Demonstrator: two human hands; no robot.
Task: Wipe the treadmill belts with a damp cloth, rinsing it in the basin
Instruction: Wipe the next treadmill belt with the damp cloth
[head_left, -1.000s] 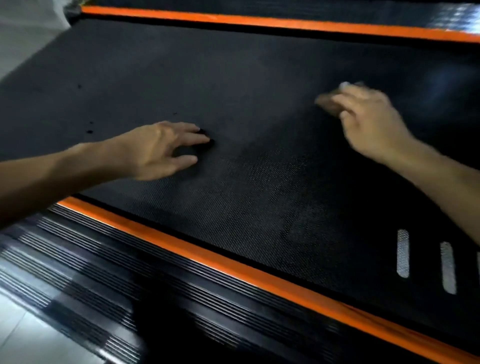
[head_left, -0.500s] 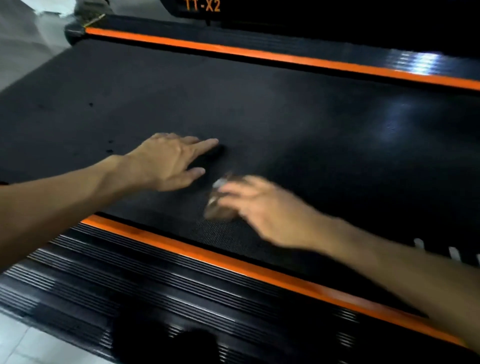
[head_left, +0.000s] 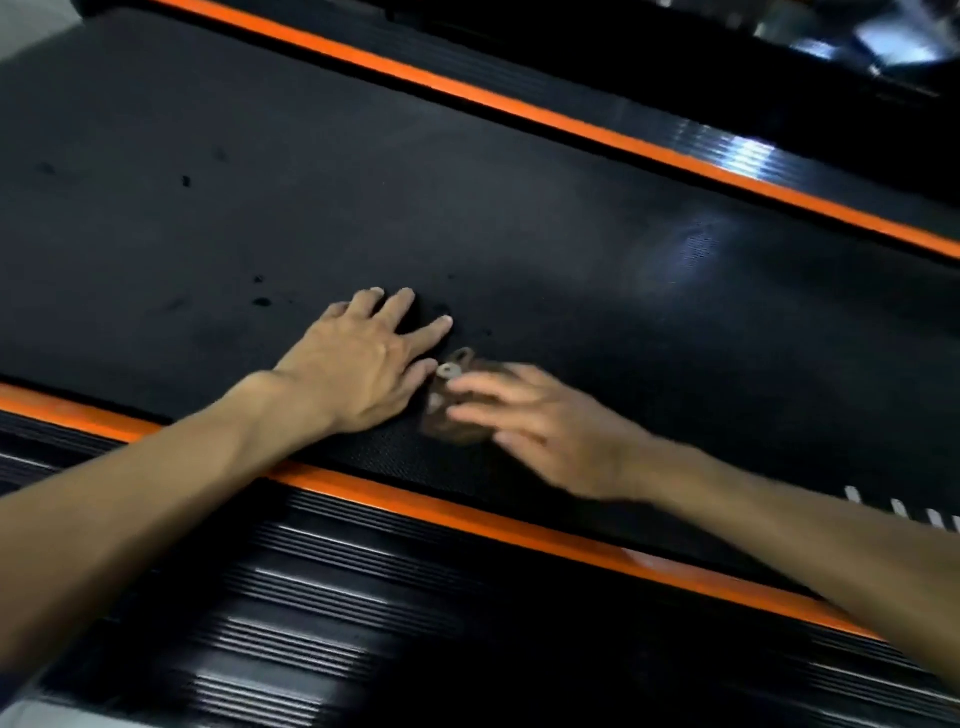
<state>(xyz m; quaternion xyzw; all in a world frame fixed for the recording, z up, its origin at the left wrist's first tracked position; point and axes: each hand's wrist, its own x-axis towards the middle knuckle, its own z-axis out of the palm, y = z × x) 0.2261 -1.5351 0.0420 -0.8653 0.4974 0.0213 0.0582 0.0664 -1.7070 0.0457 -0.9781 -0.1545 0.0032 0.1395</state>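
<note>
The black treadmill belt (head_left: 571, 234) fills the middle of the head view. My left hand (head_left: 363, 358) lies flat on it near the front edge, with its fingers spread and straight. Just to its right, my right hand (head_left: 550, 431) is blurred by motion. Its extended fingers press a small brownish cloth (head_left: 452, 428) onto the belt. The cloth is bunched under the fingertips, almost touching my left thumb, and most of it is hidden by the fingers. No basin is in view.
An orange stripe (head_left: 467, 514) and a ribbed black side rail (head_left: 311, 597) run along the near edge. A second orange stripe (head_left: 571, 124) borders the far side. Dark wet spots (head_left: 260, 301) dot the belt on the left, and white markings (head_left: 893, 506) show at the right.
My right hand swept the cloth from the far right of the belt toward me and left, ending beside my left hand. My left hand stayed planted while the view shifted.
</note>
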